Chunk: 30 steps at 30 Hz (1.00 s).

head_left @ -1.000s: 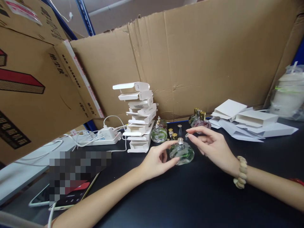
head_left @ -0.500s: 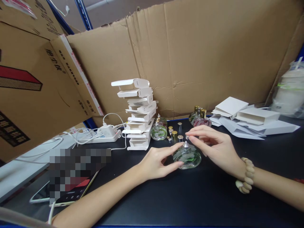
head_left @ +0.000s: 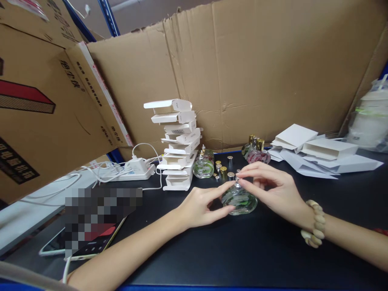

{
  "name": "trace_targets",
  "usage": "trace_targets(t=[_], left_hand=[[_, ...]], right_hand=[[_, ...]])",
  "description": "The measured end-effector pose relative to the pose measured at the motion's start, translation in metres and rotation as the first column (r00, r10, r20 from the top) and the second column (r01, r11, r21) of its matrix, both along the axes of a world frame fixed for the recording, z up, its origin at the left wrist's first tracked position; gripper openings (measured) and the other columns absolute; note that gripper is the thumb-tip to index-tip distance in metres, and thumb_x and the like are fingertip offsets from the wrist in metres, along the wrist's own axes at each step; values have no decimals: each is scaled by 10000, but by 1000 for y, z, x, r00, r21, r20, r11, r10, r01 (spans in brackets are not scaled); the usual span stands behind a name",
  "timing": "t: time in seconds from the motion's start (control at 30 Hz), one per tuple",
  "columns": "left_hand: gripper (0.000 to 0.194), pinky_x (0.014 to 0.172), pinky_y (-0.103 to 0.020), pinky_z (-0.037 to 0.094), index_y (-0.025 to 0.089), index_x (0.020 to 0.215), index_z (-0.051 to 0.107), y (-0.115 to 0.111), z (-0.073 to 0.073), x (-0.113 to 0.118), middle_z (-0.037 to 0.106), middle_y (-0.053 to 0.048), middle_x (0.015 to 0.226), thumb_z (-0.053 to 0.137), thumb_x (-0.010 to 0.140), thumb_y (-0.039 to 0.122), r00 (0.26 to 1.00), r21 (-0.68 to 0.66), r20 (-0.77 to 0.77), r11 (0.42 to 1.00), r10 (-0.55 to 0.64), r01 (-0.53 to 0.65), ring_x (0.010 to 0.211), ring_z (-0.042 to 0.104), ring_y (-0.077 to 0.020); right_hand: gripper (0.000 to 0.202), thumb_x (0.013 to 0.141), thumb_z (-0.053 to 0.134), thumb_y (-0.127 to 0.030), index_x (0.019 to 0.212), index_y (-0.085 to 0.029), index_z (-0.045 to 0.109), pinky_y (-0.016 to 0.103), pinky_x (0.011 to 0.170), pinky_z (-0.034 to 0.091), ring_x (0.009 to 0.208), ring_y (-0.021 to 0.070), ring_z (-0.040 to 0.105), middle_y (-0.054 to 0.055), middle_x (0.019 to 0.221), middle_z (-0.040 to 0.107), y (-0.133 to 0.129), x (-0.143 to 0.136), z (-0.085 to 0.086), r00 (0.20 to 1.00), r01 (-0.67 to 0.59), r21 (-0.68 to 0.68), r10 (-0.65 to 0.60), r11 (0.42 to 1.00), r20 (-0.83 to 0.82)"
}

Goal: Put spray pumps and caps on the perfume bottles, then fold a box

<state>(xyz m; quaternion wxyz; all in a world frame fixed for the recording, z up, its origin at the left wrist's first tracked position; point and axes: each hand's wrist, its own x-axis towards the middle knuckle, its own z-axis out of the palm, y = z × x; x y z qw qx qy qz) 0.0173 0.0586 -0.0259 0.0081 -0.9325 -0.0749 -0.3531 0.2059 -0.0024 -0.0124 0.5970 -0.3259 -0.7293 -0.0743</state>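
Left hand (head_left: 202,208): thumb and index finger spread around the near-left side of a rounded clear-glass perfume bottle (head_left: 240,202) with green inside, steadying it, thumb low on the front, index up by the shoulder. Bottle upright on the black tabletop (head_left: 194,258), between the two hands. Right hand (head_left: 274,188): thumb and index pinched on the small silver neck fitting (head_left: 238,183) (mostly covered by the fingertips, so its exact seating cannot be read); beaded bracelet (head_left: 313,224) at that wrist. Just behind the bottle: gold cap (head_left: 223,173) and silver cap (head_left: 230,176), both upright. Left of these, green perfume bottles (head_left: 203,167) beside a leaning stack of opened white cartons (head_left: 179,161). Farther back, right of the caps: pink perfume bottle (head_left: 260,157), gold-capped
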Motion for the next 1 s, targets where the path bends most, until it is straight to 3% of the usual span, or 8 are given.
trace_targets(t=[0.13,0.4,0.8,0.9,1.0], left_hand=[[490,508,-171,452,118,1273,429,0,0,0,593,17,630,458,858,378,1000,-7,-1,1000,5,-5,462,501,-76],[490,484,-162,432,100,1270,429,0,0,0,598,13,634,465,857,362,1000,9,5,1000,6,-6,457,492,-71],[494,478,-156,428,114,1281,415,0,0,-1,582,24,607,448,866,379,1000,20,-10,1000,12,-12,454,500,-69],[496,473,-161,425,104,1282,411,0,0,-1,596,17,625,449,869,376,1000,33,-11,999,10,-10,451,503,-73],[495,529,-181,462,91,1294,392,-1,2,-2,642,-25,738,443,877,354,999,42,-33,999,22,-20,546,574,-101]], right_hand=[[132,768,601,-280,771,-185,694,163,366,408,521,71,530,54,817,646,1,0,-1,1000,9,-23,-10,1000,-27],[106,771,592,-221,796,-164,678,145,351,387,406,16,419,51,839,657,-2,0,2,996,-39,-21,40,999,83],[78,733,626,-224,768,-163,661,139,322,355,378,11,410,39,792,644,-3,0,3,998,-52,-65,54,997,32],[86,727,627,-233,766,-159,645,137,313,333,355,19,401,-2,626,609,-4,0,3,998,-54,-144,56,988,7],[115,733,622,-252,793,-155,635,135,310,302,328,28,370,-60,446,483,-4,0,2,998,-61,-212,61,975,-3]])
